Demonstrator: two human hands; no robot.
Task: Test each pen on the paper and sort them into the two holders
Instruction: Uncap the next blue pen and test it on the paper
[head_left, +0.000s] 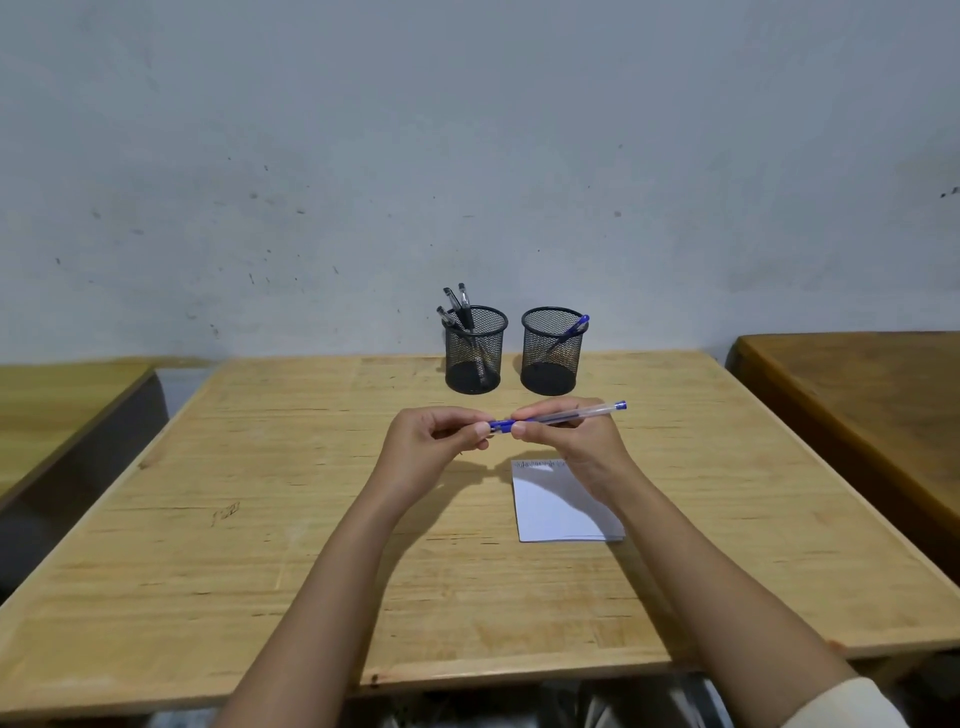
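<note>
Both my hands pinch one blue pen, left hand on its cap at 9 o'clock, right hand on the barrel; I'd pull the cap straight off.

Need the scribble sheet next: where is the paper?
The paper lies on the table, right of centre, partly under the right hand.

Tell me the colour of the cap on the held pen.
Blue cap, clearest in the head view.

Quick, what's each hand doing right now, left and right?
Left hand: closed, pinching the capped end of the blue pen.
Right hand: closed, gripping the same pen's barrel, above the paper.
</note>
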